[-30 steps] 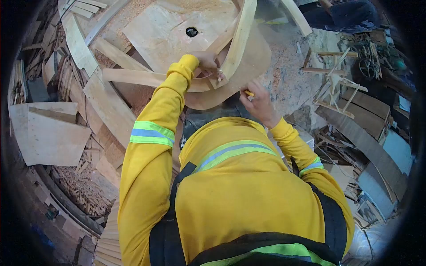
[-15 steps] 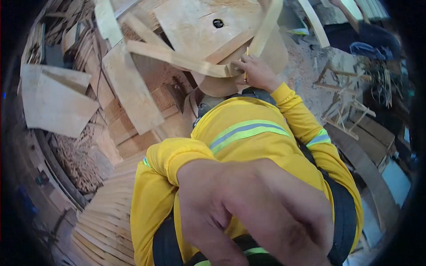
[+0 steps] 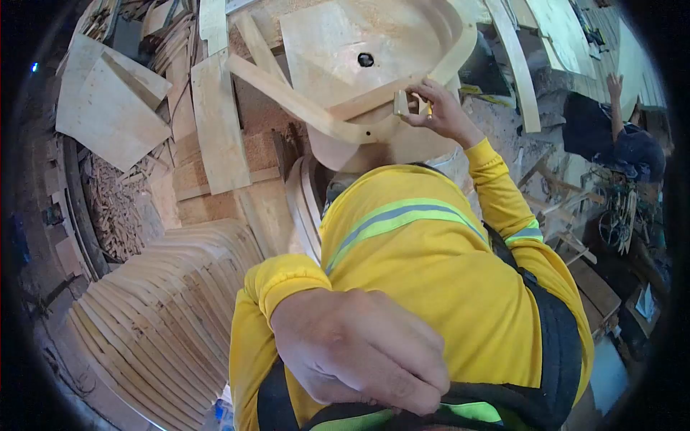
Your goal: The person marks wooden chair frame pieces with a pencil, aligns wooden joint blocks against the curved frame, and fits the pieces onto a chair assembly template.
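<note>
My left hand [image 3: 359,348] is large and close to the camera, in front of the yellow jacket [image 3: 410,258]. Its fingers are curled together, and whatever they may hold is hidden. Farther off, my right hand [image 3: 442,111] grips a small pale wooden block [image 3: 400,103] between thumb and fingers. A yellow pencil [image 3: 429,109] also sticks out between its fingers. Below that hand lies the curved wooden frame [image 3: 309,108], which has a small dark hole near its bend. It rests over a pale board [image 3: 323,43] with a round dark hole.
Many curved wooden slats [image 3: 165,302] stand stacked at the lower left. Flat boards [image 3: 108,108] and scraps lie at the upper left. At the right, another person's arm [image 3: 616,108] shows near a long curved strip [image 3: 519,65] and a wooden stool.
My left hand has left the wooden frame and come back close to the camera. My right hand has moved up over the frame and now holds the block along with the pencil.
</note>
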A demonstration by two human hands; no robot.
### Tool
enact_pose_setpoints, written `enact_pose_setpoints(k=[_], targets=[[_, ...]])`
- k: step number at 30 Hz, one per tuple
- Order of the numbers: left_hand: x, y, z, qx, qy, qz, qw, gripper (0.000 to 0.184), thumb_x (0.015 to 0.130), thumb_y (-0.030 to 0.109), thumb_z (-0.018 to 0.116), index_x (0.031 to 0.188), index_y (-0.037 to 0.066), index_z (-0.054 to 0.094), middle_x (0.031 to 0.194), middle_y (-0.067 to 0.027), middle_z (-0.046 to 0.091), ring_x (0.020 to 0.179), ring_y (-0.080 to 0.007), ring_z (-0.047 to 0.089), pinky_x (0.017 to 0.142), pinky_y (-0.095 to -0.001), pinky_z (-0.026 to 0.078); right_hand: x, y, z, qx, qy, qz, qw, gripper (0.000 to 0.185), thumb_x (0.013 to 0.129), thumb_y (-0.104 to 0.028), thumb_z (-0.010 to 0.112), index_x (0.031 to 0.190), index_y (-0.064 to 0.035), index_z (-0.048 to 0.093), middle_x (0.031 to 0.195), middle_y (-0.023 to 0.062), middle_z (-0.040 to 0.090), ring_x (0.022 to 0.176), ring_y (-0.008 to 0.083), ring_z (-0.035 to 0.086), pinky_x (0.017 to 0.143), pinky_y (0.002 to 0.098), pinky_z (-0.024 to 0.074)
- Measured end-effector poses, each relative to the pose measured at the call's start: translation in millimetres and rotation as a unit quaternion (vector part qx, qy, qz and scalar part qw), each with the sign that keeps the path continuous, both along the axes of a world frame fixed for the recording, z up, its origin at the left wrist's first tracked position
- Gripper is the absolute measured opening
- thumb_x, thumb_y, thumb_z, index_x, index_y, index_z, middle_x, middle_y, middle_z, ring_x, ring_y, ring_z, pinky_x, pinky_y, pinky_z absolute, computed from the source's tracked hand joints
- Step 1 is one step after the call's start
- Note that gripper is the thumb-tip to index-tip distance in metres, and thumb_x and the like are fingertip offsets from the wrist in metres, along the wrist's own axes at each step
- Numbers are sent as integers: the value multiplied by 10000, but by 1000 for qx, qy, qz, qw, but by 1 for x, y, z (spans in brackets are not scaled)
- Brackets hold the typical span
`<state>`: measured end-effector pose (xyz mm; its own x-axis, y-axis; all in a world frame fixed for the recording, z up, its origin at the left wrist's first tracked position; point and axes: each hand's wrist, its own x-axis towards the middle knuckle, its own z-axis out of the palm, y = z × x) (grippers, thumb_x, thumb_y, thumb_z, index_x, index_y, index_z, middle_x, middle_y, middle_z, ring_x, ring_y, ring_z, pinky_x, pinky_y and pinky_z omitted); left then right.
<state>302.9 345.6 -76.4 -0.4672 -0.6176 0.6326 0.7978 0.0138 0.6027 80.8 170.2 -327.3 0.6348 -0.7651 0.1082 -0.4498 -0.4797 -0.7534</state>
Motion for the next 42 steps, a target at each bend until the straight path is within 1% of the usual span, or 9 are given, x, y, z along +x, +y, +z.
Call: enact_pose_setpoints(k=[7, 13, 16, 23, 28, 31, 34, 38, 42], targets=[[-32, 12, 10, -7, -35, 39, 999, 175, 966, -12, 551, 1107, -104, 600, 988, -208, 626, 807, -351, 628, 685, -403, 523, -35, -12, -14, 17, 20, 14, 1000, 488, 738, -260, 849, 1120, -14, 671, 909, 113, 582, 856, 258, 591, 781, 362, 476], [-19, 6, 10, 12, -134, 122, 983, 202, 900, 76, 763, 1021, -83, 737, 889, -179, 727, 704, -237, 704, 634, -363, 587, -12, -39, -30, 15, 9, 26, 1000, 458, 755, -284, 834, 1094, -19, 675, 901, 125, 593, 869, 291, 591, 796, 395, 488], [8, 17, -10, 37, -198, 190, 961, 262, 831, 90, 826, 1028, -57, 736, 916, -167, 716, 815, -281, 701, 640, -335, 550, 9, -62, -45, -62, 67, 29, 995, 401, 727, -294, 831, 1018, -61, 685, 935, 127, 613, 912, 318, 611, 827, 422, 496], [44, 27, -96, 362, -305, 437, 765, 274, 900, 101, 758, 1133, -28, 691, 1012, -96, 713, 866, -141, 659, 802, -278, 540, 66, -111, -91, -174, 150, 28, 973, 266, 672, -252, 810, 875, -127, 691, 1013, 122, 630, 981, 328, 626, 872, 437, 501], [108, -12, -229, 451, -324, 516, 652, 551, 893, 201, 792, 1323, -51, 557, 1206, -133, 652, 1030, -133, 628, 865, -255, 507, 74, -124, -118, -114, 250, 4, 962, 368, 716, -188, 781, 1049, -82, 666, 1072, 154, 639, 1036, 355, 639, 905, 437, 504], [160, -39, -320, 425, -433, 572, 552, 669, 896, 265, 795, 1384, -73, 488, 1257, -179, 613, 1101, -223, 622, 941, -325, 517, 53, -104, -101, -100, 107, -59, 987, 368, 807, -117, 709, 1161, -57, 629, 1095, 186, 641, 1032, 370, 639, 915, 441, 502], [170, -79, -331, 410, -535, 600, 431, 843, 835, 425, 827, 1392, -94, 463, 1324, -248, 563, 1209, -320, 573, 1030, -413, 476, 12, -78, -84, -64, -87, -158, 981, 270, 943, -74, 584, 1208, -35, 611, 1115, 219, 648, 1028, 367, 641, 893, 432, 505], [179, -124, -370, 418, -599, 594, 338, 1087, 697, 643, 834, 1375, -120, 461, 1409, -326, 466, 1371, -421, 406, 1141, -492, 360, -58, -64, -85, -74, -75, -339, 935, 229, 1027, -151, 521, 1196, -26, 613, 1024, 194, 676, 936, 316, 671, 820, 414, 522], [171, -150, -398, 449, -588, 541, 400, 1142, 625, 645, 872, 1367, -104, 432, 1377, -320, 486, 1351, -419, 418, 1133, -508, 368, -88, -62, -80, 102, -83, -477, 869, 260, 1043, -226, 514, 1175, -37, 633, 931, 179, 683, 871, 282, 675, 778, 409, 528]])
